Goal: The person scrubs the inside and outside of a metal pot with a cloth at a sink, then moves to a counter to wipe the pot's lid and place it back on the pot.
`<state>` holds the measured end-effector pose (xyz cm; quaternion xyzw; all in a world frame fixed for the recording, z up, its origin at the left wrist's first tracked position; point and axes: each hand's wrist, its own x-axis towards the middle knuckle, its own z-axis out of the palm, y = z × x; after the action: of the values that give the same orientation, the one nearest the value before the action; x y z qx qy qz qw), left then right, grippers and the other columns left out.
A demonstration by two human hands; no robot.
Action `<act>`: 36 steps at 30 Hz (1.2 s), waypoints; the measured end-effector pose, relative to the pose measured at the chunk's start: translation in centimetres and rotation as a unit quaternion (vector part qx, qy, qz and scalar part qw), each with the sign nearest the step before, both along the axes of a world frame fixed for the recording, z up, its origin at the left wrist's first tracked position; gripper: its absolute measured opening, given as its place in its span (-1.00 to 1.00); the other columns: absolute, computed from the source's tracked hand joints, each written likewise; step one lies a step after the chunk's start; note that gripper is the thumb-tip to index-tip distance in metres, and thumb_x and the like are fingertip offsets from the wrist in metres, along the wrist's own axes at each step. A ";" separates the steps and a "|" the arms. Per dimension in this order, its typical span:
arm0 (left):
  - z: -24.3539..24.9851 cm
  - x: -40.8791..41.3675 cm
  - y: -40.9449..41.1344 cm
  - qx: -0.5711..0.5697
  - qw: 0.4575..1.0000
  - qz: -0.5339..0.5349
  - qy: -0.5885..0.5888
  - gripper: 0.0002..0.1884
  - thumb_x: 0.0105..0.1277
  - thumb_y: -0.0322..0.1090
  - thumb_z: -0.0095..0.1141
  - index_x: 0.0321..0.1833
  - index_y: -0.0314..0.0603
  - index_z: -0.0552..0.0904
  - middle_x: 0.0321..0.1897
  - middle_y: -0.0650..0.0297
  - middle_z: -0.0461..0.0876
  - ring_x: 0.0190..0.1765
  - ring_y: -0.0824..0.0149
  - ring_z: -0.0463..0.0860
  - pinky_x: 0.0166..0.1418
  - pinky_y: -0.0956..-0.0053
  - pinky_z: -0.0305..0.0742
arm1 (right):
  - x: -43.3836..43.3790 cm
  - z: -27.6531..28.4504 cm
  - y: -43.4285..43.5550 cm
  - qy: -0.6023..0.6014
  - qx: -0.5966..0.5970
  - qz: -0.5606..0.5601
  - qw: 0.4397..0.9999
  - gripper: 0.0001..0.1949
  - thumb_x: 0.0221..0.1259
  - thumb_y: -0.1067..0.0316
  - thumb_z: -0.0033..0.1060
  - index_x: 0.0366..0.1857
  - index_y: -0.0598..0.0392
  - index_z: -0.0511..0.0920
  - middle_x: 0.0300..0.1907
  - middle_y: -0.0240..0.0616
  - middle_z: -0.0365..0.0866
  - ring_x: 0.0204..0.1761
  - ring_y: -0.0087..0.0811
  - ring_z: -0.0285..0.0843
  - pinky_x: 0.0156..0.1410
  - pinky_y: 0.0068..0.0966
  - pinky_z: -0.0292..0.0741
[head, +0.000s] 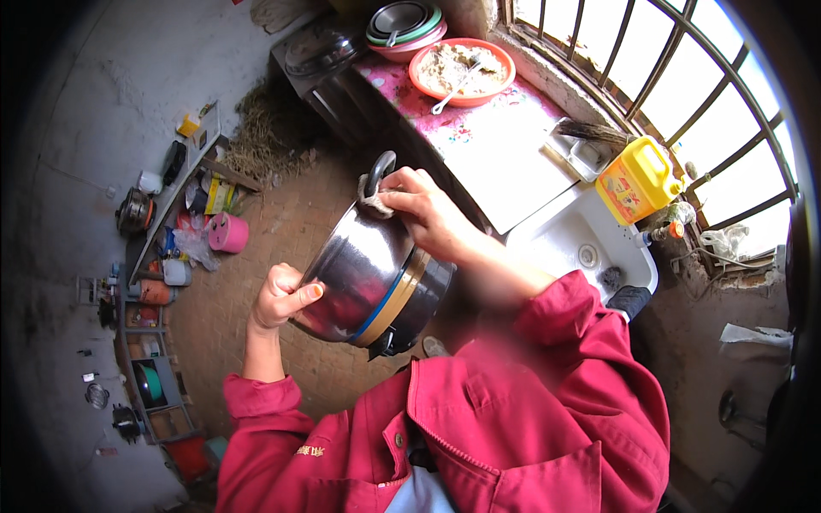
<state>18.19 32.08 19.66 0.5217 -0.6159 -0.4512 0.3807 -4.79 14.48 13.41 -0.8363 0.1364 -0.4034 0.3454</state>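
A shiny dark metal pot (356, 269) with a tan and blue band is held tilted in front of my body. My left hand (284, 299) grips its left side, thumb lying along the outer wall and the other fingers curled out of sight. At the upper end, my right hand (417, 205) pinches a grey rag (373, 200) against the pot beside a black loop handle (382, 168). Below the band the pot has a black lower part (420, 301). The pot's interior is hidden.
To the right is a white sink (545, 240) with a dark scrubber (611, 277). A yellow jug (641, 179) stands by its far rim. On the counter (494, 163) sits an orange bowl (462, 72) of pale food with a spoon. Shelves (142, 333) line the left wall.
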 end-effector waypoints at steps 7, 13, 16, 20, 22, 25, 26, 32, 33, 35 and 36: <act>-0.4 0.4 1.4 0.065 0.998 0.020 0.004 -0.54 0.35 -0.31 0.21 -0.73 -0.22 0.38 -0.77 0.51 0.21 -0.66 0.62 0.12 -0.58 0.49 -0.06 | -3.5 -9.8 -3.3 0.120 -0.152 -0.043 0.980 -0.67 -0.05 0.56 0.12 -0.16 0.02 0.70 -0.04 -0.23 0.57 -0.03 -0.13 0.50 0.13 -0.29 0.53; -1.4 1.6 1.2 0.039 0.998 0.048 0.020 -0.57 0.42 -0.33 0.15 -0.68 -0.16 0.42 -0.69 0.57 0.30 -0.58 0.66 0.18 -0.53 0.56 -0.01 | -2.6 -17.0 -3.1 -0.139 0.510 -0.079 0.845 -0.54 0.17 0.61 -0.22 0.11 0.10 0.61 -0.03 -0.27 0.66 0.09 -0.44 0.54 0.27 -0.53 0.42; -3.4 2.0 0.0 0.070 0.987 0.142 0.042 -0.63 0.46 -0.30 0.13 -0.60 -0.10 0.53 -0.63 0.62 0.38 -0.56 0.71 0.26 -0.52 0.65 0.07 | -2.5 -12.9 -1.6 -0.095 0.514 -0.060 0.850 -0.54 0.17 0.62 -0.22 0.13 0.13 0.59 0.01 -0.25 0.64 0.08 -0.42 0.56 0.29 -0.54 0.41; -6.5 2.7 -0.8 0.077 0.947 0.301 0.077 -0.72 0.44 -0.23 0.18 -0.48 -0.10 0.61 -0.59 0.64 0.44 -0.56 0.74 0.30 -0.51 0.69 0.10 | -4.4 -10.2 -1.5 -0.158 0.491 0.017 0.857 -0.57 0.28 0.57 -0.25 0.17 0.12 0.56 -0.02 -0.16 0.66 -0.07 -0.35 0.66 -0.01 -0.47 0.64; -7.4 0.7 -0.8 0.072 0.900 0.407 0.137 -0.81 0.43 -0.27 0.16 -0.19 -0.24 0.73 -0.34 0.44 0.66 -0.33 0.61 0.56 -0.24 0.66 0.40 | -7.3 -11.1 -2.0 -0.178 0.497 -0.021 0.849 -0.63 0.38 0.48 -0.19 0.20 0.11 0.52 -0.04 -0.14 0.68 -0.17 -0.35 0.71 -0.15 -0.43 0.70; -12.2 4.0 3.7 0.048 0.831 0.499 0.242 -0.77 0.44 -0.30 0.16 -0.08 -0.38 0.67 -0.21 0.28 0.69 -0.18 0.44 0.65 -0.08 0.50 0.55 | -9.5 -13.3 -0.2 -0.122 0.577 -0.067 0.805 -0.72 0.40 0.37 -0.08 0.09 0.07 0.56 -0.29 -0.19 0.70 -0.50 -0.35 0.66 -0.51 -0.42 0.60; -13.5 4.5 4.8 0.038 0.815 0.517 0.259 -0.76 0.44 -0.29 0.16 -0.09 -0.38 0.65 -0.18 0.24 0.68 -0.16 0.39 0.66 -0.06 0.45 0.58 | -10.6 -15.8 0.4 -0.140 0.567 -0.088 0.807 -0.74 0.39 0.37 -0.07 0.05 0.06 0.58 -0.37 -0.20 0.69 -0.55 -0.34 0.64 -0.56 -0.41 0.57; -16.0 5.0 9.2 0.018 0.700 0.669 0.248 -0.64 0.46 -0.22 0.12 -0.04 -0.54 0.60 -0.12 0.05 0.67 -0.15 0.18 0.70 -0.05 0.30 0.67 | -14.0 -21.5 4.1 -0.195 0.704 -0.211 0.649 -0.58 0.26 0.35 0.02 0.23 -0.08 0.38 -0.06 -0.13 0.60 -0.12 -0.28 0.60 -0.03 -0.23 0.60; -16.4 5.2 9.6 0.016 0.697 0.662 0.273 -0.63 0.46 -0.22 0.12 -0.03 -0.55 0.60 -0.10 0.03 0.67 -0.13 0.16 0.70 -0.05 0.29 0.67 | -14.6 -23.1 3.7 -0.200 0.726 -0.199 0.627 -0.50 0.26 0.34 -0.01 0.32 -0.15 0.30 0.06 -0.12 0.56 0.02 -0.27 0.58 0.11 -0.21 0.58; -17.2 5.9 11.6 0.010 0.681 0.659 0.319 -0.62 0.47 -0.22 0.10 0.01 -0.56 0.59 -0.05 0.00 0.67 -0.09 0.14 0.70 -0.03 0.26 0.66 | -15.1 -25.2 2.7 -0.207 0.755 -0.172 0.598 -0.49 0.27 0.34 -0.03 0.34 -0.19 0.25 0.09 -0.10 0.54 0.06 -0.23 0.57 0.15 -0.16 0.57; -18.1 7.0 13.2 -0.005 0.684 0.642 0.347 -0.59 0.47 -0.20 0.09 0.05 -0.57 0.57 0.00 -0.03 0.66 -0.03 0.11 0.69 0.04 0.24 0.65 | -14.8 -25.9 2.2 -0.210 0.767 -0.152 0.587 -0.48 0.28 0.34 -0.03 0.35 -0.21 0.23 0.11 -0.10 0.53 0.08 -0.21 0.56 0.17 -0.13 0.56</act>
<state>25.18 45.29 1.53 0.5939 0.0434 -0.2420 0.7660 -19.54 16.67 -12.47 -0.1209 0.4441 -0.3600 0.8115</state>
